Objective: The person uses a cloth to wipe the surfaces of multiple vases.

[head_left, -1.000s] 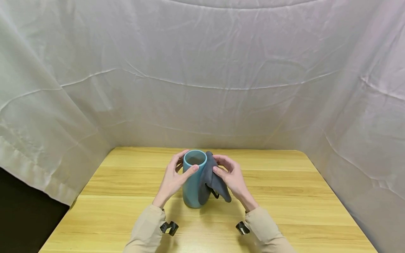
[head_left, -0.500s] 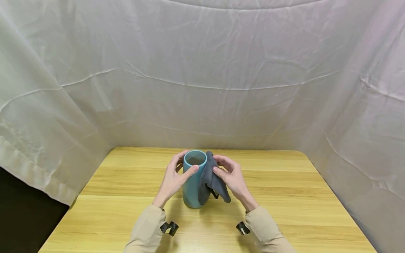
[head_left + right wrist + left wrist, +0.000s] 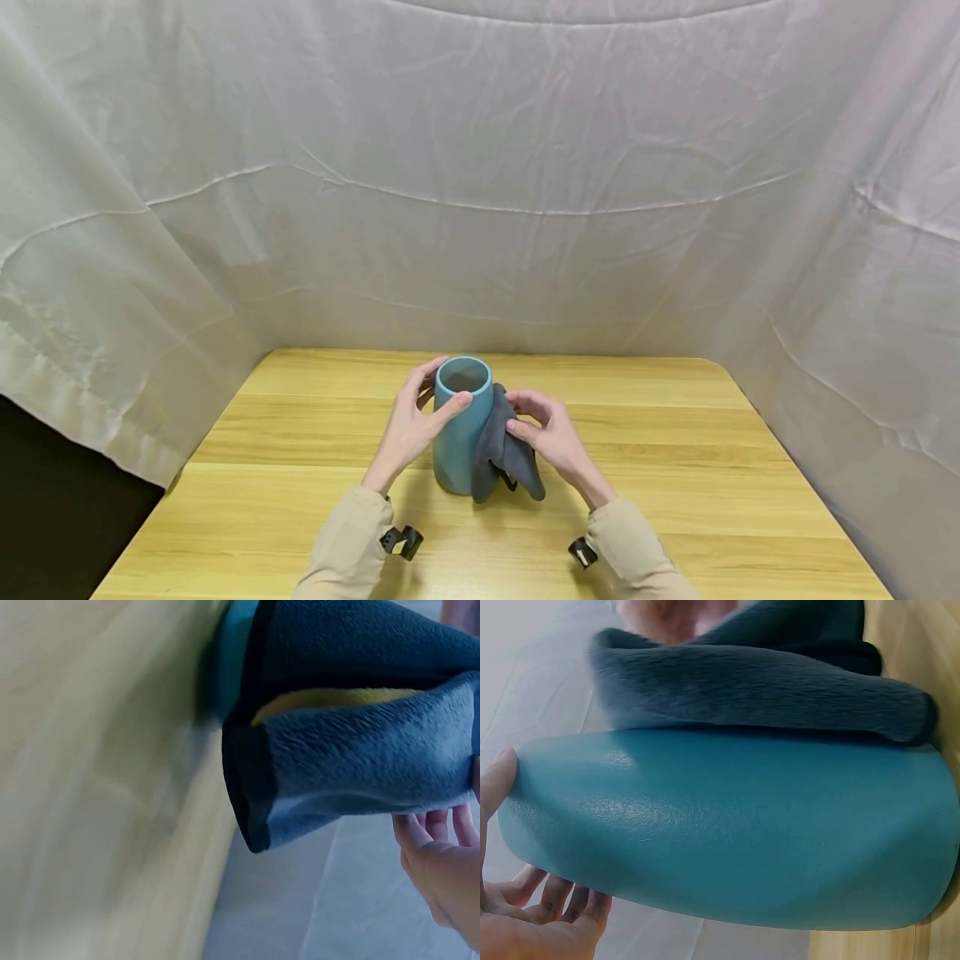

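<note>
A tall blue-green vase (image 3: 456, 450) with a wide round mouth stands upright on the wooden table. My left hand (image 3: 410, 423) grips it near the top, thumb at the front of the rim and fingers round the far left side, as the left wrist view also shows on the vase (image 3: 727, 832). In my right hand (image 3: 553, 433) is a folded dark grey-blue cloth (image 3: 504, 442), pinched between thumb and fingers. The cloth lies along the vase's right side and hangs down in loose flaps. A yellow inner side (image 3: 330, 699) peeks out between its folds in the right wrist view.
The wooden table (image 3: 675, 467) spreads out around the vase. Pale grey fabric (image 3: 525, 167) hangs behind and at both sides. A small black camera sits at each cuff, one by the left sleeve (image 3: 341, 542) and one by the right sleeve (image 3: 637, 546).
My right hand has slid the cloth a short way down the vase's right side, mostly in the last half second. The left hand and the vase have stayed in place.
</note>
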Action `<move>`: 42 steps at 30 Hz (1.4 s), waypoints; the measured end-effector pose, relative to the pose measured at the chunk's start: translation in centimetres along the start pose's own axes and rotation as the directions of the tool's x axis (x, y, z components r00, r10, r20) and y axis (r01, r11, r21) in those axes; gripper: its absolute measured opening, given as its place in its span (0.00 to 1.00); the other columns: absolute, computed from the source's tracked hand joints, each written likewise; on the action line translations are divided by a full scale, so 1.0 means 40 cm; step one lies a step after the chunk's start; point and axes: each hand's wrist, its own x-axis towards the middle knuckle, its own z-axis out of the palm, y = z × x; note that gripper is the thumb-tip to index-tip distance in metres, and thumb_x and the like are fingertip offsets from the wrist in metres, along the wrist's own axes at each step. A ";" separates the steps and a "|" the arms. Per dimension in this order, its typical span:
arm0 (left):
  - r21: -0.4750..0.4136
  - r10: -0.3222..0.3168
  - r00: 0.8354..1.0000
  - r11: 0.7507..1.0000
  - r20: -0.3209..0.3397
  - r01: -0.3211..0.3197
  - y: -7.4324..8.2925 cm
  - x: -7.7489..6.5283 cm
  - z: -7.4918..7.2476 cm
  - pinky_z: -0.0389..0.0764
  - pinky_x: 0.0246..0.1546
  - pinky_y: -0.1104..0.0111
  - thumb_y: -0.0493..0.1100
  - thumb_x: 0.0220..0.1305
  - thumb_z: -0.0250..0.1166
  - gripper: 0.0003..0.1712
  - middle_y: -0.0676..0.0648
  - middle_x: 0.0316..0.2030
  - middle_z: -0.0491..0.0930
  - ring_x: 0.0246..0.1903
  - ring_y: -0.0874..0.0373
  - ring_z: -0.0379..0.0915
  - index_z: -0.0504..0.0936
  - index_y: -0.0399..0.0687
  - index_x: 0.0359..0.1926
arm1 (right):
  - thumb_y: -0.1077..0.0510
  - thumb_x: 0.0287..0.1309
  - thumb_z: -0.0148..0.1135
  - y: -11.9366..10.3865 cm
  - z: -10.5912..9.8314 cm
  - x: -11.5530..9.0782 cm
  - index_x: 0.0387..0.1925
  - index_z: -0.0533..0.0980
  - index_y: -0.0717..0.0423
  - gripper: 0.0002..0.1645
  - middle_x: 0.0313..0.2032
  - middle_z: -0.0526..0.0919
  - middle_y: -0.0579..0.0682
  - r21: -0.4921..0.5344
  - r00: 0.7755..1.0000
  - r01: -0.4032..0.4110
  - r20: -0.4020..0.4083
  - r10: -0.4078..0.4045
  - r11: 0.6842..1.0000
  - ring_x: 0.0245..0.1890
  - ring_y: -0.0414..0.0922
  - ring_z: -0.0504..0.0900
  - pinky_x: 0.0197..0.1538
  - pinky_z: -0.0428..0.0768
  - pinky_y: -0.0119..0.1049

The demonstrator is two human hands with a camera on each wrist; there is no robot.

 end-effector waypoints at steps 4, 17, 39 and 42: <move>-0.001 -0.003 1.000 1.000 -0.002 0.003 -0.002 0.001 0.000 0.71 0.71 0.51 0.44 0.61 0.73 0.34 0.44 0.61 0.75 0.61 0.47 0.72 0.72 0.51 0.67 | 0.70 0.63 0.62 0.024 -0.002 -0.003 0.58 0.75 0.68 0.22 0.54 0.80 0.68 -0.024 0.999 -0.040 0.024 0.041 0.999 0.50 0.44 0.78 0.47 0.81 0.26; -0.002 -0.004 1.000 1.000 0.000 0.004 -0.003 0.002 -0.001 0.71 0.72 0.50 0.44 0.61 0.73 0.34 0.44 0.61 0.75 0.61 0.47 0.72 0.72 0.51 0.67 | 0.70 0.62 0.62 0.045 -0.001 -0.004 0.58 0.75 0.68 0.22 0.54 0.80 0.68 -0.028 0.999 -0.028 0.015 0.029 0.999 0.49 0.42 0.79 0.49 0.80 0.25; 0.004 -0.001 1.000 1.000 0.004 0.001 0.003 -0.003 -0.005 0.70 0.72 0.50 0.44 0.61 0.73 0.34 0.44 0.62 0.75 0.62 0.48 0.72 0.72 0.52 0.67 | 0.71 0.63 0.62 -0.064 0.022 0.016 0.58 0.75 0.71 0.21 0.54 0.80 0.67 0.110 0.986 0.138 -0.113 -0.126 0.984 0.48 0.39 0.80 0.52 0.83 0.24; 0.003 0.001 1.000 1.000 0.004 -0.001 0.003 -0.003 -0.005 0.70 0.72 0.50 0.44 0.61 0.73 0.34 0.44 0.62 0.75 0.61 0.47 0.72 0.72 0.52 0.67 | 0.71 0.63 0.61 -0.071 0.020 0.016 0.58 0.75 0.70 0.21 0.54 0.79 0.68 0.118 0.987 0.130 -0.110 -0.117 0.984 0.48 0.39 0.80 0.51 0.83 0.24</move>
